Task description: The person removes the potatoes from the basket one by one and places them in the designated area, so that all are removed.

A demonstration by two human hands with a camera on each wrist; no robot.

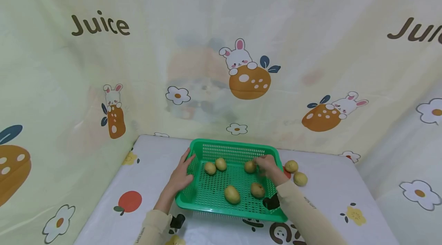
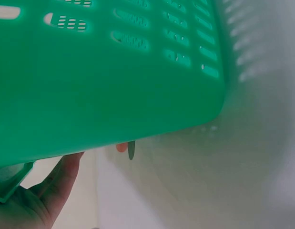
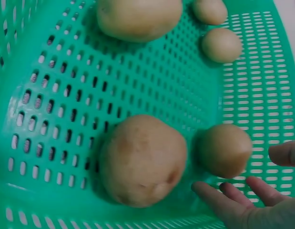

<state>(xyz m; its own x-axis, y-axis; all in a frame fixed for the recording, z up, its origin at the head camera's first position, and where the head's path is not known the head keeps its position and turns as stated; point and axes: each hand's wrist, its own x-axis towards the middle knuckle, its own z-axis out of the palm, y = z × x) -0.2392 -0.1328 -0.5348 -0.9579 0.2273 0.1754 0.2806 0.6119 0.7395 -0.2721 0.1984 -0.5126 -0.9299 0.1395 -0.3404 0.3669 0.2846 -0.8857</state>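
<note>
A green plastic basket [image 1: 228, 211] with slotted walls holds several potatoes, spread apart on its floor. My left hand [image 1: 180, 176] rests at the basket's left rim, fingers spread and extended; the left wrist view shows part of that hand [image 2: 56, 195] beyond the green wall. Inside the basket, toward the back right, my right hand [image 1: 267, 166] is beside a potato [image 1: 250, 167]. In the right wrist view, its spread fingers [image 3: 216, 200] lie close to that potato [image 3: 226, 150], with a gap before the thumb. Nearer the front are a larger potato [image 1: 232, 194] and another potato [image 1: 257, 190].
Two potatoes, one behind [image 1: 291, 166] and one in front [image 1: 300, 179], lie on the patterned tablecloth [image 1: 331, 191] right of the basket. Printed curtains [image 1: 207, 14] hang behind the table and at both sides.
</note>
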